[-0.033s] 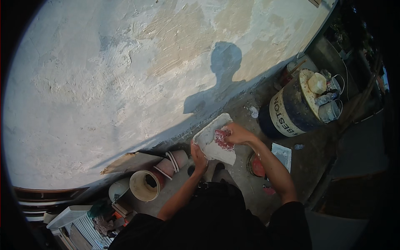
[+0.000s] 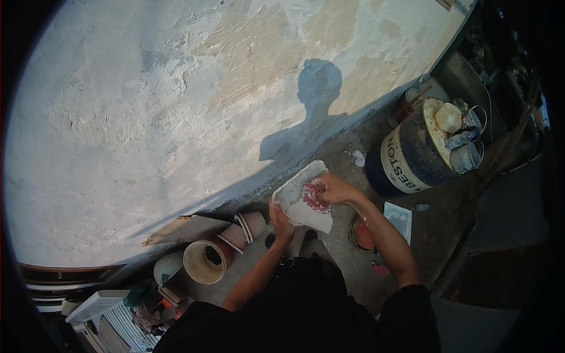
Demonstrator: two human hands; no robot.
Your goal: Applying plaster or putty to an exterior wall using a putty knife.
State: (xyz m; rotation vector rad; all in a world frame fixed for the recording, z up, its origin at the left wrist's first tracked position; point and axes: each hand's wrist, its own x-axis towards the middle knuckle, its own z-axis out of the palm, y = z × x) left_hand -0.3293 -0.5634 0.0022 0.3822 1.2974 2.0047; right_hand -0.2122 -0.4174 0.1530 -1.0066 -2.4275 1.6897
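My left hand (image 2: 281,222) grips the near left edge of a white, plaster-smeared tray (image 2: 318,222), with the fingers partly hidden beneath it. White paste lies in the tray. My right hand (image 2: 338,190) is closed on a dark red, flat spreader (image 2: 312,196) flecked with white paste. The spreader is over the tray's right half, at the paste; whether it presses into it I cannot tell. In front of me rises a wall (image 2: 176,129) coated in rough white and beige plaster, with my shadow on it.
At right stands a large blue-and-cream drum (image 2: 406,159) with containers on its lid. Near my right arm are a red tin (image 2: 361,233) and a white-smeared tray (image 2: 398,219). Buckets (image 2: 204,263) and a leaning board (image 2: 185,229) are to the left, beside slatted white items (image 2: 120,320).
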